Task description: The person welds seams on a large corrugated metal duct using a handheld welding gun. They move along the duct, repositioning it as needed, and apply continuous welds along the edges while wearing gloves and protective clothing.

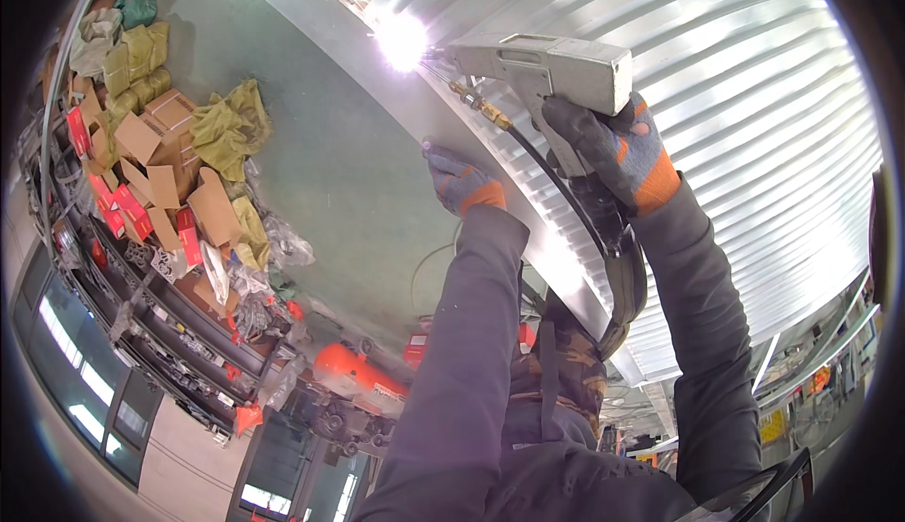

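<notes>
The large silver corrugated metal panel [754,145] spread beyond and to the right of the right grip, its ridges running away toward the right. On the left grip's outer side lay the grey-green floor [349,201], a wide stretch of open room between that grip and the heap of brown cardboard boxes [222,206] well off to its left. The long flat silver metal strip [320,27] bordered the panel; its outer edge curved past the left grip's fingertips and dropped off to the floor side.

The right arm in its dark grey sleeve [702,296] rose from below its grip, leaning left toward the wrist. The left arm in a matching dark sleeve [452,333] slanted up and right to the wrist, where the hand turned left, lower than the right grip.

The grey gun-shaped tool [575,69] sat above the right grip, its nose pointing left. The right hand in a grey, orange and black glove [622,149] was wrapped around its handle. The left hand in a grey and orange glove [465,184] lay at the strip's edge; whether its fingers pinched that edge or only rested there, I could not tell.

A black hose [558,186] ran just left of the right grip to a small brass fitting [494,115], and a white-violet glare [402,41] burned at the tool's tip, above the left grip.
</notes>
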